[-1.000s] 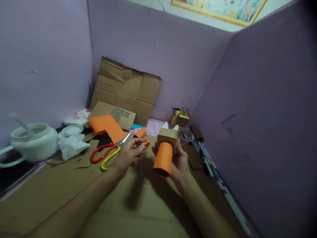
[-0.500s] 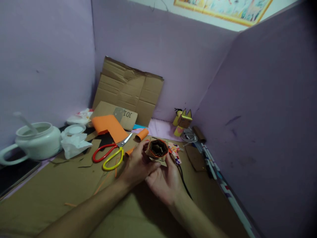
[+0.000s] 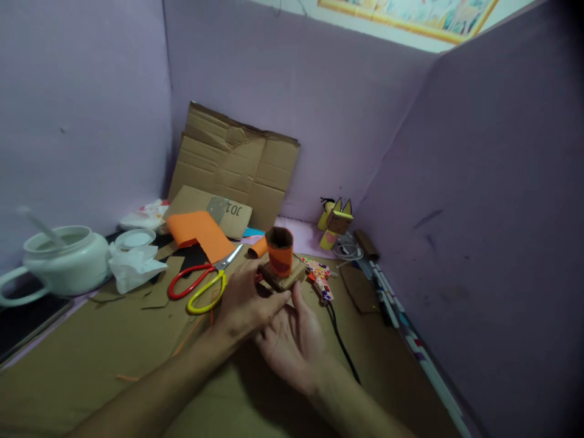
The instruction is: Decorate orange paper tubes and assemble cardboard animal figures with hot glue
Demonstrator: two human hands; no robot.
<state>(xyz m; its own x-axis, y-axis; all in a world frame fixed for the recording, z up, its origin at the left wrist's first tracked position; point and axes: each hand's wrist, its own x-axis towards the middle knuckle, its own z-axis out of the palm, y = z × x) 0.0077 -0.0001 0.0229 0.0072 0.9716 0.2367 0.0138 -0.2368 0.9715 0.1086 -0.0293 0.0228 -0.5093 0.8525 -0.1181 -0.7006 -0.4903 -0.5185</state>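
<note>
A short cardboard tube wrapped in orange paper stands upright on a square cardboard base, and its open top faces up toward me. My left hand grips the base at its left and front, with some fingers hidden behind it. From below, my right hand holds the base, its thumb at the front right corner. A floral-patterned glue gun with a black cord lies just right of the base. Scissors with one red and one yellow handle lie open left of my left hand.
Orange paper, a small orange roll and cardboard sheets are at the back. At left stand a white pot and crumpled tissue. Yellow paper figures stand back right; markers line the right wall.
The piece in my hands has tipped upright: its hollow end faced me before, and now the orange side and the square base show. Both hands have turned with it.
</note>
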